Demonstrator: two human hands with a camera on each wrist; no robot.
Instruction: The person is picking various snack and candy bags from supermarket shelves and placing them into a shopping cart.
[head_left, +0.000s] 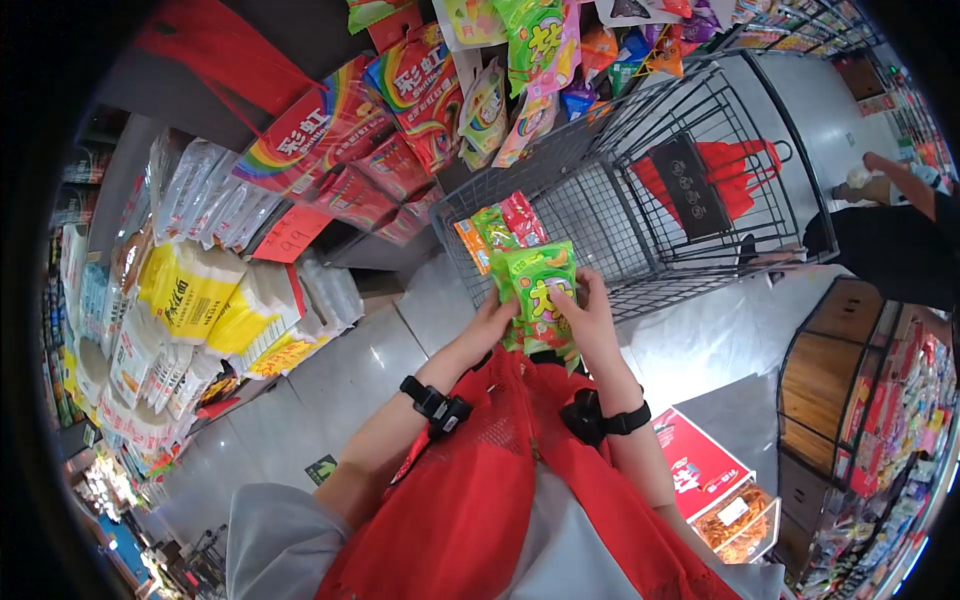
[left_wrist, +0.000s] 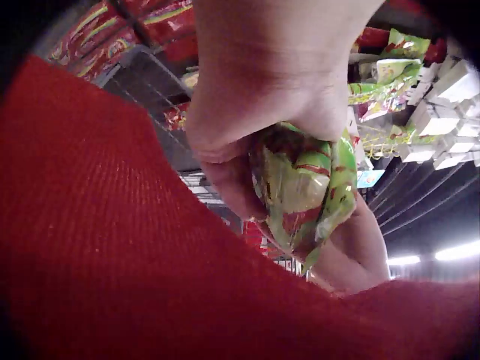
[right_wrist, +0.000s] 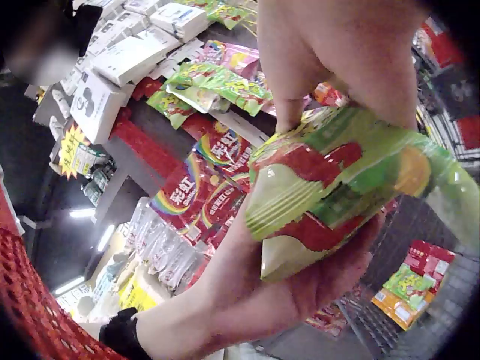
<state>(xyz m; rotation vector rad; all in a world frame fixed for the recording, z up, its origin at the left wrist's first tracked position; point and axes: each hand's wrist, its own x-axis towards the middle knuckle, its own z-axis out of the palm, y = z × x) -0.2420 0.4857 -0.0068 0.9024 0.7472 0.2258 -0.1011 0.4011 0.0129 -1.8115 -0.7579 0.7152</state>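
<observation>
Both hands hold a green candy bag (head_left: 540, 290) in front of the red vest, near the cart's end. The left hand (head_left: 492, 318) grips its left edge, and the right hand (head_left: 590, 318) pinches its right side with the thumb on the front. In the left wrist view the bag (left_wrist: 300, 187) lies under the left hand (left_wrist: 262, 97), its fingers bent round the side. The right wrist view shows the bag (right_wrist: 322, 187) between the right hand (right_wrist: 345, 52) above and the left hand (right_wrist: 277, 300) beneath.
A metal shopping cart (head_left: 600, 215) stands ahead, with red, green and orange packs (head_left: 497, 228) in its near corner. Shelves of packaged noodles (head_left: 190, 290) are at left, rainbow candy bags (head_left: 415, 90) above. A red box (head_left: 695, 460) is at lower right; another person (head_left: 880, 235) stands at right.
</observation>
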